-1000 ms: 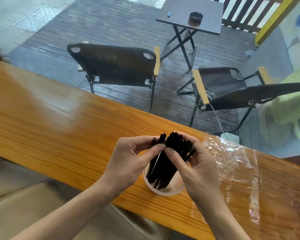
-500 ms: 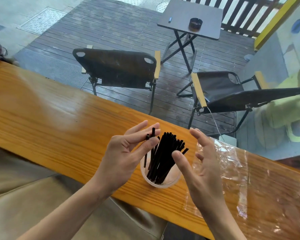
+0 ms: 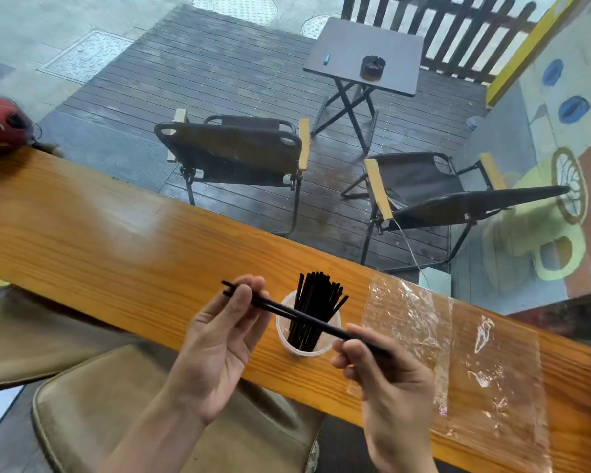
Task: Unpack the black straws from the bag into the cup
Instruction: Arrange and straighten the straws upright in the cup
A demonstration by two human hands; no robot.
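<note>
A clear plastic cup (image 3: pixel 284 336) stands on the wooden counter (image 3: pixel 99 247) and holds a bundle of black straws (image 3: pixel 316 302), upright and leaning a little right. In front of the cup, two black straws (image 3: pixel 297 315) lie level, held at both ends. My left hand (image 3: pixel 220 339) pinches their left end between thumb and fingers. My right hand (image 3: pixel 381 373) grips their right end. The empty clear plastic bag (image 3: pixel 458 353) lies flat on the counter, right of the cup.
A red object (image 3: pixel 0 126) sits at the counter's far left end. Beyond the glass are two folding chairs (image 3: pixel 239 151) and a small table (image 3: pixel 365 56) on a wooden deck. A tan cushioned seat (image 3: pixel 116 414) lies below the counter's near edge.
Both hands have left the bundle in the cup. The left hand drew two straws out, and the pair now lies level between both hands, in front of the cup.
</note>
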